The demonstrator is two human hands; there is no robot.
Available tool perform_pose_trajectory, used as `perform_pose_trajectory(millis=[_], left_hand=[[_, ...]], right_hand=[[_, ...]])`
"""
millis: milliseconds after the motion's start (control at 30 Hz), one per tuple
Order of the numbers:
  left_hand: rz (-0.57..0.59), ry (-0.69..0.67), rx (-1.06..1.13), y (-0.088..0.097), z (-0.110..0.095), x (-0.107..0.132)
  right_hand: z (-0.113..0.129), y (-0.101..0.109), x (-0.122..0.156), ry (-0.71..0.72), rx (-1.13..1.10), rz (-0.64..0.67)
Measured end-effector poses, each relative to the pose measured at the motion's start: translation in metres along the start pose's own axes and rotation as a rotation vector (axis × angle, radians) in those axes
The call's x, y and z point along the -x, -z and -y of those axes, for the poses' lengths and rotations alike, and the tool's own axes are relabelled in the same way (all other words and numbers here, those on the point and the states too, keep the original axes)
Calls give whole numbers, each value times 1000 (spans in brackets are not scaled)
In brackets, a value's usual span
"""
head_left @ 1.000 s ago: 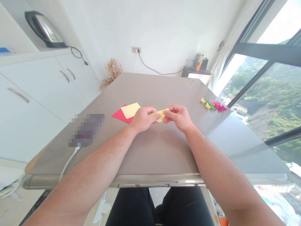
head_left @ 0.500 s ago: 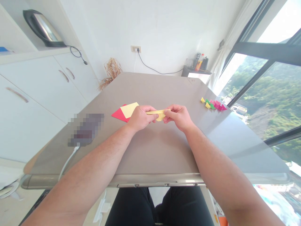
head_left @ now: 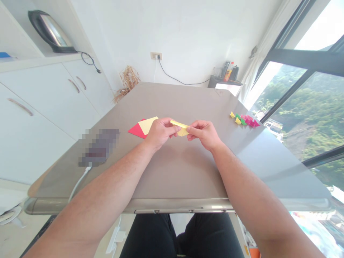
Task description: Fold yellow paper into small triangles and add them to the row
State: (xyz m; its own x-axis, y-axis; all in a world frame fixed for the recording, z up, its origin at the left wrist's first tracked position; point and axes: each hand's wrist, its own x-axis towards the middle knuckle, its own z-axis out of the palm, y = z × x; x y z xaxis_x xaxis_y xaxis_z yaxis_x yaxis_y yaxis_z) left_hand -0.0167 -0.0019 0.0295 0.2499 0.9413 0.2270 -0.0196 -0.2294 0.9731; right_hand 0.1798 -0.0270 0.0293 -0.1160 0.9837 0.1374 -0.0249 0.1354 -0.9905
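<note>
A folded piece of yellow paper (head_left: pixel 182 129) is held above the table between my two hands. My left hand (head_left: pixel 161 131) pinches its left part with thumb and fingers. At the other end, my right hand (head_left: pixel 202 132) grips the right edge, thumb on the near side. The paper has a narrow folded band along its top and a slanted flap below; my fingers cover both ends. Just left of my left hand lie a pale yellow paper sheet (head_left: pixel 147 125) and, partly beneath it, a red paper sheet (head_left: pixel 136 131).
Small folded paper pieces (head_left: pixel 243 120) in yellow, green and pink stand in a cluster at the table's right side. A blurred-out dark object (head_left: pixel 99 147) with a white cable (head_left: pixel 79 182) lies at the left. The grey table (head_left: pixel 182 172) ends close to my lap.
The yellow paper has tilted, so its left end now sits higher and more of its top band shows. My left hand's grip has shifted slightly; the right hand stays nearly in place.
</note>
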Motion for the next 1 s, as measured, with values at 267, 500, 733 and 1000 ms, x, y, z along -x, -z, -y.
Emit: perform_pose_trajectory(millis=[267, 500, 733, 1000], left_hand=[[-18, 5, 47, 2, 5, -2], [-101, 5, 81, 0, -2, -1], [-113, 4, 82, 3, 0, -4], [24, -29, -79, 0, 0, 2]], right_hand=[[-2, 2, -1, 22, 122, -41], [-1, 4, -3, -28, 166, -88], [2, 6, -2, -50, 89, 1], [0, 2, 0, 45, 150, -7]])
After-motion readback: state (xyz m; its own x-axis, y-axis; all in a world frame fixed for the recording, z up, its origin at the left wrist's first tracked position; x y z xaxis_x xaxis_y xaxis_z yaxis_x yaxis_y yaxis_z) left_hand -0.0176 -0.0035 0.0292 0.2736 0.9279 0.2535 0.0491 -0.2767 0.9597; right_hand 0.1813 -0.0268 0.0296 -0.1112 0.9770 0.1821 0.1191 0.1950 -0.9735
